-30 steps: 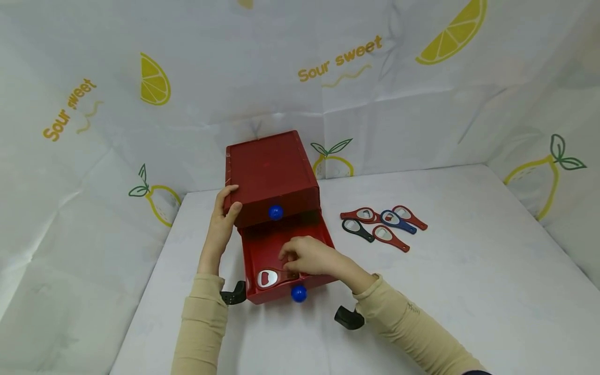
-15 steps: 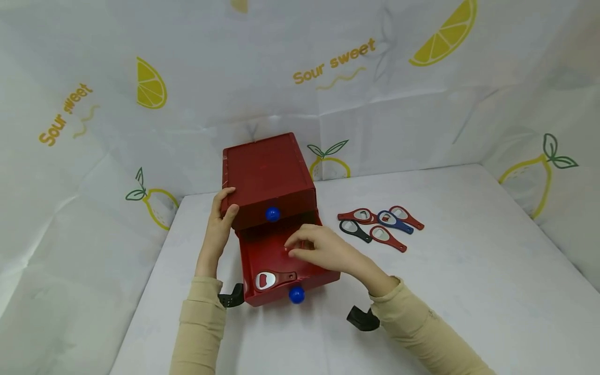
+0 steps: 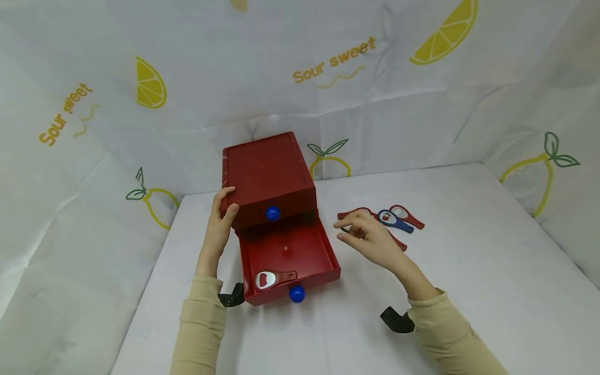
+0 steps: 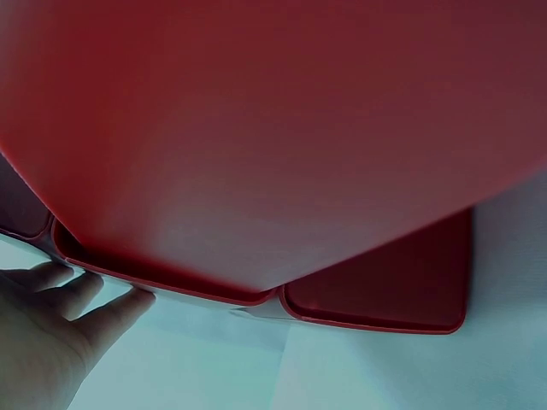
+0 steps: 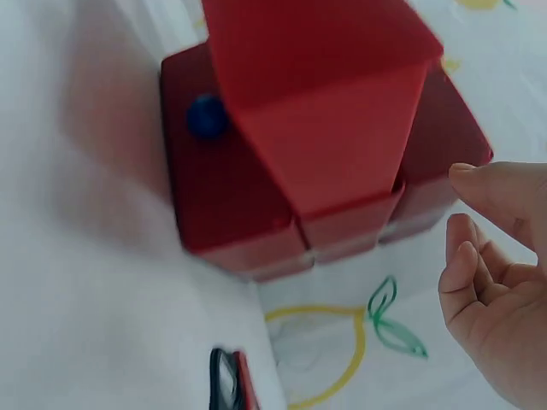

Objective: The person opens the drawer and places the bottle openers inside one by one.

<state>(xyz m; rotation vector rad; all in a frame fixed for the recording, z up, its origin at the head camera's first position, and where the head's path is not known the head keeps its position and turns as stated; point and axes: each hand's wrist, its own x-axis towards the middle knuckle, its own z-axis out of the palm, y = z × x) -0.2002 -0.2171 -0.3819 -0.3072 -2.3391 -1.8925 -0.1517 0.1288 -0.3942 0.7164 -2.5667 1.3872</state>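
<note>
A red drawer box (image 3: 267,166) stands with its lower drawer (image 3: 307,252) pulled out. In the drawer, by the front wall, lies a red bottle opener (image 3: 281,277) with a metal head. My left hand (image 3: 216,237) rests against the box's left side, thumb at the front corner; in the left wrist view its fingertips (image 4: 137,299) touch the side edge. My right hand (image 3: 372,242) holds nothing, fingers loosely bent, right of the drawer. It partly covers several more bottle openers; a blue bottle opener (image 3: 396,221) and a red one (image 3: 409,216) show beyond it.
Blue ball knobs sit on the upper drawer (image 3: 273,213) and on the pulled-out drawer's front. A white cloth wall (image 3: 262,78) printed with lemons rises right behind the box. White cloth (image 3: 469,260) covers the table.
My right hand has lifted from the drawer and moved right, toward the group of bottle openers. The opener stays in the drawer, no longer covered by the hand. My left hand remains at the box.
</note>
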